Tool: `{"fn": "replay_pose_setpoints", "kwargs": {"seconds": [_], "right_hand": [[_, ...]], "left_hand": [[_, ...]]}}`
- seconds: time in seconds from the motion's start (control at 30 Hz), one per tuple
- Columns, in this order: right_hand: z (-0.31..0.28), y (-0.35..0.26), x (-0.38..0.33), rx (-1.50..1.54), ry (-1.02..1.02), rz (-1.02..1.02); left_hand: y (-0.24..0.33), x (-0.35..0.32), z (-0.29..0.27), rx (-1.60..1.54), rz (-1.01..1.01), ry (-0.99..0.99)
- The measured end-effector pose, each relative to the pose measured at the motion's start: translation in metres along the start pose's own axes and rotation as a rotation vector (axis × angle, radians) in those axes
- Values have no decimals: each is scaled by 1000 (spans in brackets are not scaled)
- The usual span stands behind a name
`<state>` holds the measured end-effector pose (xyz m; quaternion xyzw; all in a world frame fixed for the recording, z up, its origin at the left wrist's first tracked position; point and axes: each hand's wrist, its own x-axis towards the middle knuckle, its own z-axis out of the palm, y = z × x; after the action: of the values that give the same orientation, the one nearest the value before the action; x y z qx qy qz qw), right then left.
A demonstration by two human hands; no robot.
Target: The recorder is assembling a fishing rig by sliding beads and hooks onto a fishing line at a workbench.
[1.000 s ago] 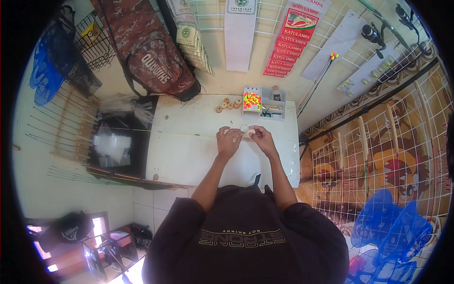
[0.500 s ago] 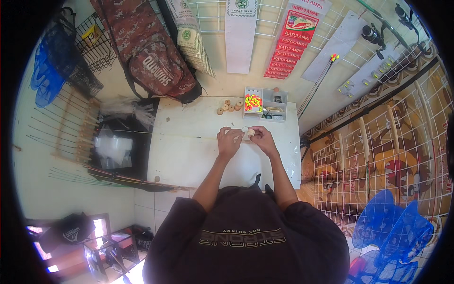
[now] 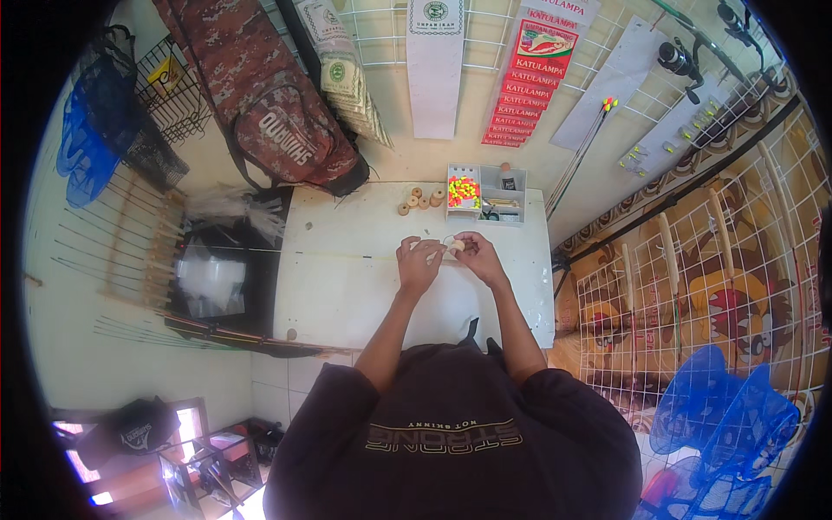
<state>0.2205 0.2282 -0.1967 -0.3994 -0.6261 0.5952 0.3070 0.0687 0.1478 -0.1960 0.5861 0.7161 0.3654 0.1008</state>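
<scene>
Over the white table (image 3: 334, 299), my two hands are close together in front of my chest. A small pale wooden spool (image 3: 457, 246) is in the closed fingers of my right hand (image 3: 481, 260). My left hand (image 3: 418, 267) is closed in a pinch beside the spool, on a thin line whose small loop shows between the hands. The line's ends are too fine to follow. Several similar wooden spools (image 3: 423, 200) lie just beyond my hands. To their right stands a grey divided tray (image 3: 504, 222) holding red and yellow beads (image 3: 464, 191), a small bottle (image 3: 508, 178) and small tools.
A camouflage rod bag (image 3: 290, 130) leans at the table's back left. Packets (image 3: 524, 100) hang on the wall grid, with thin rods (image 3: 579, 156) at the back right. A black surface with clear plastic bags (image 3: 210, 277) adjoins the left side. Blue nets (image 3: 724, 407) hang lower right.
The whole view has shifted slightly. My hands stay together at the spool, with only small finger movement; the loop of line between them looks smaller.
</scene>
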Motion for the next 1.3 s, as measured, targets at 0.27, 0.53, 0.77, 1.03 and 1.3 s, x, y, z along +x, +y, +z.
{"fn": "replay_pose_setpoints", "kwargs": {"seconds": [0.27,0.53,0.77,1.03,1.3], "right_hand": [[-1,2,2,-145,-9,-88],[1,0,3,-18,21,-80],[1,7,0,116,-22,-57],[2,-2,3,33,-30,-105],[-2,10,8,121,-75,-62]], "left_hand": [[-4,0,0,30,8,-2],[-5,3,0,45,18,5],[-5,7,-5,67,22,-24],[-3,9,-4,14,43,-7],[3,19,-5,-6,28,-141]]}}
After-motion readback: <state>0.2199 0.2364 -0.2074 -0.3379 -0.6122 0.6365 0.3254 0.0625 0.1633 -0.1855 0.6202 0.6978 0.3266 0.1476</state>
